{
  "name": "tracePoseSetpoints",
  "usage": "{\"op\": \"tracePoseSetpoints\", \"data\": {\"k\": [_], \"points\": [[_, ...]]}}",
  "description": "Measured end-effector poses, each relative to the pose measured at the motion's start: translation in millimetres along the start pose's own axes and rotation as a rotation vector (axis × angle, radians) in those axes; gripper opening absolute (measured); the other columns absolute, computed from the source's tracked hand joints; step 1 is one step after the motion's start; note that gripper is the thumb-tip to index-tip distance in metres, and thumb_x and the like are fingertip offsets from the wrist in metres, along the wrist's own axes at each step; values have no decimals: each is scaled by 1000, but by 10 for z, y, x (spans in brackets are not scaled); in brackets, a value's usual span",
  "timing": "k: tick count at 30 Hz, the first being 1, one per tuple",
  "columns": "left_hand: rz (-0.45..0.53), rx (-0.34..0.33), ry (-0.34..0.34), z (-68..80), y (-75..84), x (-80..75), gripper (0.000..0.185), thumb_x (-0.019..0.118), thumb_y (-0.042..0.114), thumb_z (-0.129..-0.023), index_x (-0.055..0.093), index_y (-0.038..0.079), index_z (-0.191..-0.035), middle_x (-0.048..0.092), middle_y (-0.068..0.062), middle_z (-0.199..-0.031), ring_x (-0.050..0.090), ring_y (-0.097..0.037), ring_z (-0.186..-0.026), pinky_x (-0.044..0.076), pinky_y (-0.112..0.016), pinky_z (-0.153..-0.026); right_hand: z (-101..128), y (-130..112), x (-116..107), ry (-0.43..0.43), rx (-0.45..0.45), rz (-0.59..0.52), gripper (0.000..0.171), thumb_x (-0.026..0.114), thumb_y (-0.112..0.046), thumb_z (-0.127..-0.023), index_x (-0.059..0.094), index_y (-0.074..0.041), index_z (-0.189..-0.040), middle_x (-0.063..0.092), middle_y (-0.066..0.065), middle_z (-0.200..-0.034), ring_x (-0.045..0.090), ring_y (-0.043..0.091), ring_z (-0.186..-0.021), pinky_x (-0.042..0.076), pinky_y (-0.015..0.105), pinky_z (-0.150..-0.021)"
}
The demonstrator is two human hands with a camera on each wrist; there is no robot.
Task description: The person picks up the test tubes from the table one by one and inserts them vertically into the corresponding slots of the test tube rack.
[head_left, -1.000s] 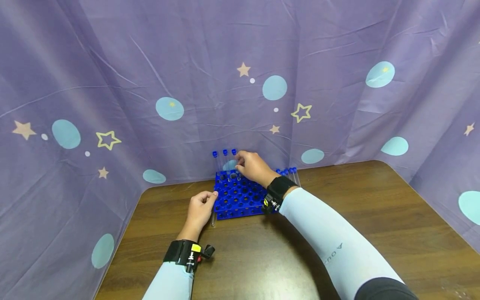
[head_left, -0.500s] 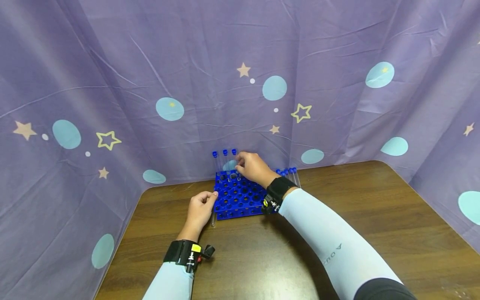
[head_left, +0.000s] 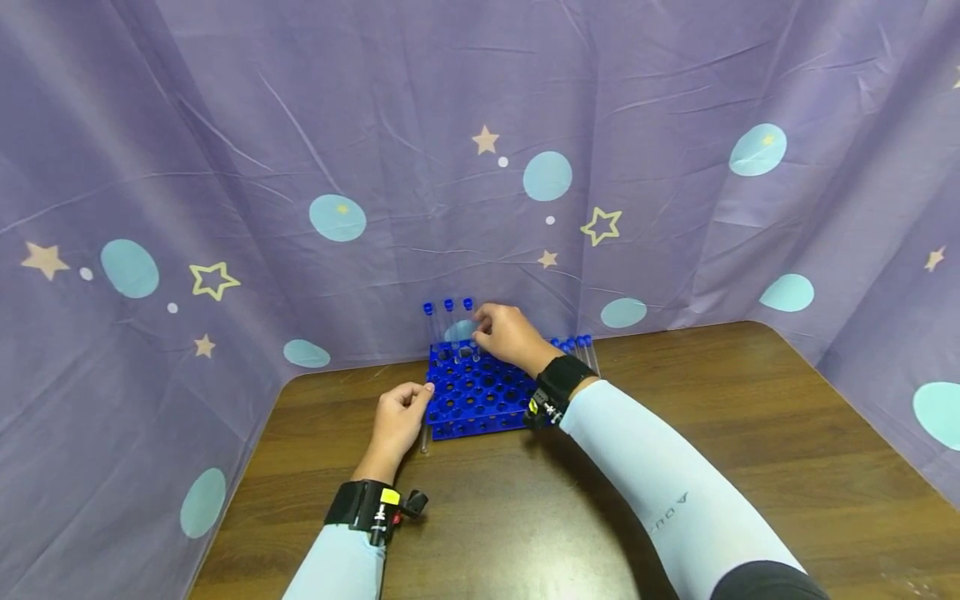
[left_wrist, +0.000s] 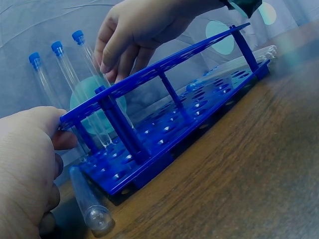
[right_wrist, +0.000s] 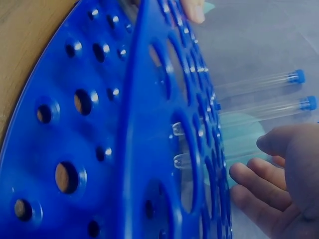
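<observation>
The right hand (head_left: pixel 506 335) pinches a tube (head_left: pixel 469 327) standing in the rack (head_left: pixel 472 392); the left hand (head_left: pixel 397 419), fingers curled, holds the rack's corner on the counter (head_left: pixel 675 467).

The rack (head_left: pixel 475 390) is set on the bench (head_left: pixel 750 433). Three tubes (head_left: pixel 448 321) are stood in the rack's back row. One tube (head_left: pixel 425 437) is laid just left of the rack, and several tubes (head_left: pixel 579 348) right of it.

Blue rack (head_left: pixel 474 392), blue-capped clear tubes (head_left: pixel 448 321), purple star-and-dot curtain (head_left: pixel 300 167), brown wood table (head_left: pixel 750 433).
</observation>
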State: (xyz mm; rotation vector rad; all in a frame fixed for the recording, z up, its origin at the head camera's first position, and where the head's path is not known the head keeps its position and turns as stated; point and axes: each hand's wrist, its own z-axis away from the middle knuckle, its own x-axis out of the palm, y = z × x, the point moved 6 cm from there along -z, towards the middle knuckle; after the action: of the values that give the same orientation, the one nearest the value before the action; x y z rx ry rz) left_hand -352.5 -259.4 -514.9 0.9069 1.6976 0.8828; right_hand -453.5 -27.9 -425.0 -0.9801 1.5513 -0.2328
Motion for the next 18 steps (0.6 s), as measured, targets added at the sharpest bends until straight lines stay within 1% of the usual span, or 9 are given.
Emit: {"op": "tracePoseSetpoints", "data": {"k": [5,10,13,16,18], "points": [[-4,8,9,2,3,-6,29,77,27,-110,84,6,-92,53,10,-64,52,-13,-66,45,-28,-67,78,-13,-69,8,21,-45,32,78,-15,-107,75,-3,-136,84,13,-115,81,28,-104,66,42,-92],[-13,0,4,14,3,-8,31,76,31,-111,84,6,-93,53,10,-64,52,-14,-67,46,-28,-69,231,28,-200,24,36,-77,32,76,-16,-108,75,-3,-137,83,12,-116,80,28,-105,66,45,-91],[-13,5,4,11,6,-1,30,77,30,-110,84,6,-92,53,10,-64,52,-13,-67,45,-28,-69,333,105,-336,63,26,-81,30,75,-16,-108,76,-3,-135,84,11,-114,80,29,-104,65,47,-90],[-9,8,10,3,11,-6,29,78,26,-109,83,6,-90,52,10,-64,51,-13,-66,45,-28,-68,431,228,-490,112,21,-80,29,75,-15,-107,77,-2,-133,84,12,-113,80,30,-103,65,49,-91],[-10,5,13,7,17,-17,28,78,27,-109,84,6,-90,52,11,-63,51,-13,-66,44,-27,-67,497,312,-590,129,29,-78,29,76,-15,-107,77,-1,-133,83,12,-113,80,30,-104,65,49,-92]]}}
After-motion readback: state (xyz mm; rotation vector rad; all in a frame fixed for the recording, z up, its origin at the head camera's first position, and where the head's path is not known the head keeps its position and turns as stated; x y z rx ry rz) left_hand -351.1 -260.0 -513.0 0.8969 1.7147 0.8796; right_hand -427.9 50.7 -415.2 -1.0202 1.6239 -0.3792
